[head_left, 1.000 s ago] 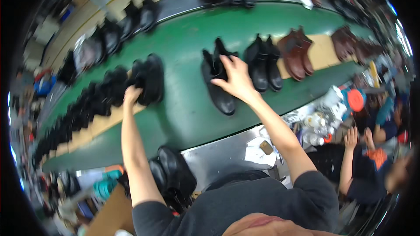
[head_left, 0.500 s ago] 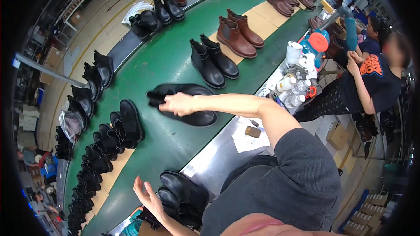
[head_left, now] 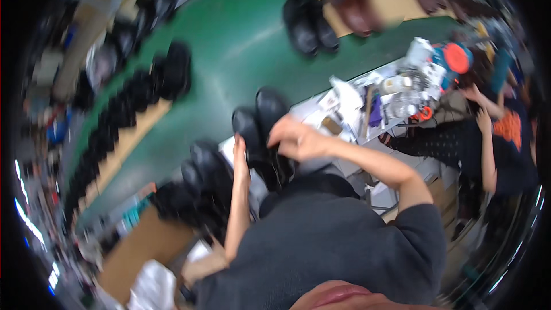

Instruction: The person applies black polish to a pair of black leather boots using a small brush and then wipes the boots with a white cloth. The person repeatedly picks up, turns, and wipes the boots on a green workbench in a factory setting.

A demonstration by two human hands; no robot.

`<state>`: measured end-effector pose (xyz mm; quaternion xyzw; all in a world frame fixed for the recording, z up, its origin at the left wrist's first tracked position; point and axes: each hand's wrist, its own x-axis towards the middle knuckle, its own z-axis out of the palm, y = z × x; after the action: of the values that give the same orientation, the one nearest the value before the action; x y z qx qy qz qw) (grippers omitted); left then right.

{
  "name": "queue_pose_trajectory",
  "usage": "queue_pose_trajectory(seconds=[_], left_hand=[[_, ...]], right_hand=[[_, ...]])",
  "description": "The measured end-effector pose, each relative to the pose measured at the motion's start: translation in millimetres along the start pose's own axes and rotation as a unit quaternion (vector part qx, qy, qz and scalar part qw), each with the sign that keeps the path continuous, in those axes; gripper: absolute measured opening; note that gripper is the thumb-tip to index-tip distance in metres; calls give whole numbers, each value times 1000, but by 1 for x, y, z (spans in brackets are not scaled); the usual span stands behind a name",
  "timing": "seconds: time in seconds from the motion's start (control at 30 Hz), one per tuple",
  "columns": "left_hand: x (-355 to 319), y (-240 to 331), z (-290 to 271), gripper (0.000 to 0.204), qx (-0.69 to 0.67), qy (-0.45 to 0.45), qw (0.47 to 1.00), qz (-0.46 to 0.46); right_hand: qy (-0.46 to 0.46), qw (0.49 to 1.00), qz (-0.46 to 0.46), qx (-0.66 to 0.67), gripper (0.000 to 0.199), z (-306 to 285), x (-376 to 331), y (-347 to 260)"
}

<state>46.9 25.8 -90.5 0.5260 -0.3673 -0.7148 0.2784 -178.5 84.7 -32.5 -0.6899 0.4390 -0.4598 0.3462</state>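
Between my two hands, a pair of black boots stands at the near edge of the green work surface, toes pointing away from me. My right hand is at the pair's right side, fingers bent toward the right boot. Motion blur hides whether it grips. On the other side my left hand is held upright beside the left boot, its fingers stretched out; contact is unclear. More black boots stand close together left of my left hand.
A long row of black boots lines the left on tan board. Farther off stand another black pair and brown boots. Bottles and papers crowd a side ledge at right. A person is beyond it. A cardboard box sits lower left.
The black pair under my right hand has come off the middle of the green surface to its near edge, toes turned away. My left hand has risen beside it. The view has swung and blurred.
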Motion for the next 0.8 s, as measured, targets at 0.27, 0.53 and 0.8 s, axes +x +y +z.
queue_pose_trajectory(seconds=[0.27, 0.53, 0.8], left_hand=[[15, -30, -34, 88, 45, 53, 974, -217], [8, -68, -49, 89, -12, 76, 978, -194], [-40, 28, -27, 94, -7, -44, 999, 10]], right_hand=[[85, 820, 563, 62, 99, 14, -8, 65], [14, 787, 602, 132, 108, 44, -9, 58], [152, 662, 509, 529, 38, 19, -45, 65]])
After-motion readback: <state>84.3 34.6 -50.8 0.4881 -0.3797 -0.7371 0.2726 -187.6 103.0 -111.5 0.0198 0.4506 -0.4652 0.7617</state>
